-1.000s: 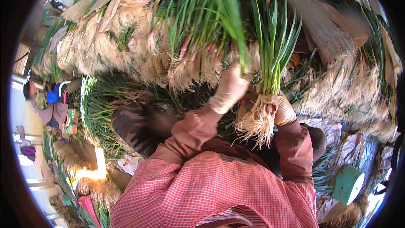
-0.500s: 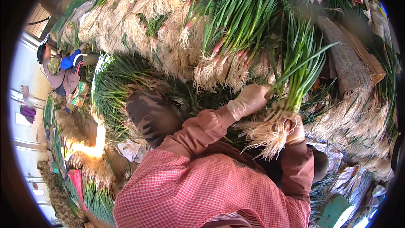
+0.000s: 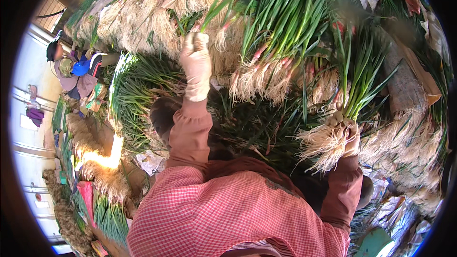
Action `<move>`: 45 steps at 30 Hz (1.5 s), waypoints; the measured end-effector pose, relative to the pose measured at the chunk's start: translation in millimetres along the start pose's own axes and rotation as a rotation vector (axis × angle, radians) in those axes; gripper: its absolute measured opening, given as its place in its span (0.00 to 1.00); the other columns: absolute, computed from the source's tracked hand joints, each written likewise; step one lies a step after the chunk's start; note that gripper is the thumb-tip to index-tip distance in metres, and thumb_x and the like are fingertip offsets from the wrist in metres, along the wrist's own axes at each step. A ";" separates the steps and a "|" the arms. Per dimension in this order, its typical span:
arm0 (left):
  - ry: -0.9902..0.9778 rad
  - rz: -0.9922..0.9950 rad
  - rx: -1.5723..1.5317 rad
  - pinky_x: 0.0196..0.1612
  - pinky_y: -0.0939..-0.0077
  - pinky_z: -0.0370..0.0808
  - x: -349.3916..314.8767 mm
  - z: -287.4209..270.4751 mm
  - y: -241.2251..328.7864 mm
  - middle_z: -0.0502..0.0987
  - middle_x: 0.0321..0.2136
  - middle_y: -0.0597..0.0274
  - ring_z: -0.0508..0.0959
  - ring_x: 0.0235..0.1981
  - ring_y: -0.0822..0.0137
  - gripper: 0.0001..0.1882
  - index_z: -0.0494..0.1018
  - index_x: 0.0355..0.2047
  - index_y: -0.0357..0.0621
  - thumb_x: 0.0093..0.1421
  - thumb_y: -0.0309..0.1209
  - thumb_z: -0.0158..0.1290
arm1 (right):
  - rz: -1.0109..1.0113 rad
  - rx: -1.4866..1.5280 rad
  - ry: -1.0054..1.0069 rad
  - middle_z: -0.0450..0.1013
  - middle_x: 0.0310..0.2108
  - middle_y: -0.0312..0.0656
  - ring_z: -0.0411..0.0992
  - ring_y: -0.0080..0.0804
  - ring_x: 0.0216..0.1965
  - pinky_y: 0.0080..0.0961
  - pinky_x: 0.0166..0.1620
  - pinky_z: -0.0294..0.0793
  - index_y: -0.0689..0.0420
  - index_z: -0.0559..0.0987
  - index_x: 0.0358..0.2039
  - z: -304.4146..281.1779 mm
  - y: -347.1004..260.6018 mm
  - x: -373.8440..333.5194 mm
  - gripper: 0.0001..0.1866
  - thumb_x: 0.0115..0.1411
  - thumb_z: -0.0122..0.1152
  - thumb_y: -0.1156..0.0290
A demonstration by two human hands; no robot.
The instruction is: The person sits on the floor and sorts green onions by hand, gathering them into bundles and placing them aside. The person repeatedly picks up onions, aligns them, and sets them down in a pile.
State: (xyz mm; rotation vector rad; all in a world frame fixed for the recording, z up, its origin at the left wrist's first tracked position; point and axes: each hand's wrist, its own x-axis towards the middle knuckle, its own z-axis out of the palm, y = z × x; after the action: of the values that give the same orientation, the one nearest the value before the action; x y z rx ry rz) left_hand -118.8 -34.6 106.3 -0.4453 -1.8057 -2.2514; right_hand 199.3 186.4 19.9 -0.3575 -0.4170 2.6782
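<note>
Head view, and from where I stand the right hand (image 3: 352,142) is wrapped round the root end of a bunch of green onions (image 3: 357,102), its pale roots fanning left, while the left hand (image 3: 195,66), well apart from it, has its fingers folded tight on some long leaves (image 3: 209,18). Between the hands there's a gap over loose greens (image 3: 259,126), bounded beyond by the ragged edge of an onion heap (image 3: 281,28); a roll of sacking (image 3: 404,85) crowds the bunch's right.

Matt cloth smock (image 3: 228,200), rough roots (image 3: 324,142)
</note>
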 end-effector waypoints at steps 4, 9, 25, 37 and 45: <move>-0.589 -0.279 0.772 0.26 0.75 0.73 -6.8 9.8 -59.0 0.79 0.26 0.59 0.77 0.23 0.69 0.15 0.76 0.35 0.43 0.57 0.42 0.56 | -0.079 -0.126 0.096 0.58 0.12 0.32 0.56 0.22 0.12 0.18 0.15 0.63 0.59 0.71 0.22 -3.9 8.3 -4.0 0.03 0.51 0.54 0.78; -0.333 -0.109 0.707 0.23 0.82 0.69 -9.6 -3.4 -61.8 0.77 0.22 0.65 0.73 0.21 0.77 0.10 0.77 0.37 0.40 0.57 0.33 0.57 | -0.128 -0.217 0.112 0.59 0.12 0.32 0.58 0.21 0.13 0.17 0.15 0.61 0.59 0.72 0.25 -8.9 1.1 -10.9 0.03 0.51 0.56 0.75; -0.736 -0.399 0.339 0.34 0.83 0.73 -61.2 -42.4 14.2 0.79 0.30 0.61 0.75 0.28 0.75 0.07 0.75 0.32 0.38 0.54 0.27 0.60 | -0.216 -0.353 -0.180 0.60 0.26 0.36 0.63 0.29 0.25 0.32 0.35 0.72 0.58 0.61 0.53 41.7 -19.4 -35.1 0.28 0.51 0.55 0.72; 0.124 -0.413 1.570 0.44 0.68 0.74 64.2 -252.4 28.8 0.75 0.45 0.47 0.78 0.39 0.55 0.26 0.63 0.56 0.40 0.64 0.45 0.42 | -0.094 -0.422 -0.110 0.66 0.26 0.41 0.69 0.33 0.24 0.31 0.32 0.77 0.59 0.63 0.45 43.9 -5.2 -25.9 0.25 0.46 0.60 0.72; -1.378 -0.421 0.180 0.39 0.71 0.75 -118.1 21.9 0.8 0.70 0.51 0.53 0.78 0.31 0.66 0.22 0.59 0.59 0.43 0.68 0.39 0.35 | 0.088 -0.207 -0.244 0.66 0.29 0.40 0.69 0.35 0.30 0.33 0.32 0.74 0.55 0.63 0.48 50.2 35.2 -4.3 0.29 0.46 0.64 0.66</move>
State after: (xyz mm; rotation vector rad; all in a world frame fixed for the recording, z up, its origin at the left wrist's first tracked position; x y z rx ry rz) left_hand -6.6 -15.4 68.0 -2.1152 -2.8028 -2.0219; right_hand 175.4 142.0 55.1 -0.1085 -0.7714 2.7815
